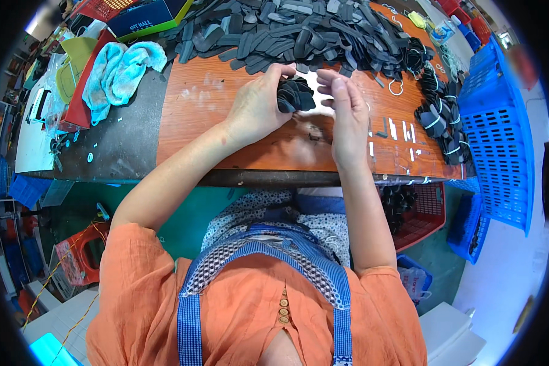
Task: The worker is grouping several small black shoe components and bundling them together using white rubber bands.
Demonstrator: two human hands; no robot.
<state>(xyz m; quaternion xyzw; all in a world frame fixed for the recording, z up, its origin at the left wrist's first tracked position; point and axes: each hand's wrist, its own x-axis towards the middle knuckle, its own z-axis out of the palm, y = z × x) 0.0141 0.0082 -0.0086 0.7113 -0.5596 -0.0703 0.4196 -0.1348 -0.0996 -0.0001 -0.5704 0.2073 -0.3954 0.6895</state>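
My left hand (261, 104) is closed round a bundle of dark grey, round-ended strips (295, 95), whose ends fan out toward the right. Just right of the bundle, apart from it, my right hand (346, 113) is raised with its fingers curled in and its thumb close against them. Whatever those fingers may hold is too small or hidden to make out. Both hands are above the brown wooden tabletop (195, 137). Beyond them lies a large heap of loose dark grey strips (299, 33).
Banded bundles of strips (443, 122) line the table's right side, beside a tall blue plastic crate (500, 140). Small white strips (393, 129) and a pale loop (396, 87) lie nearby. At left are a turquoise cloth (119, 76) and a red box (82, 100). Below stands a red crate (424, 213).
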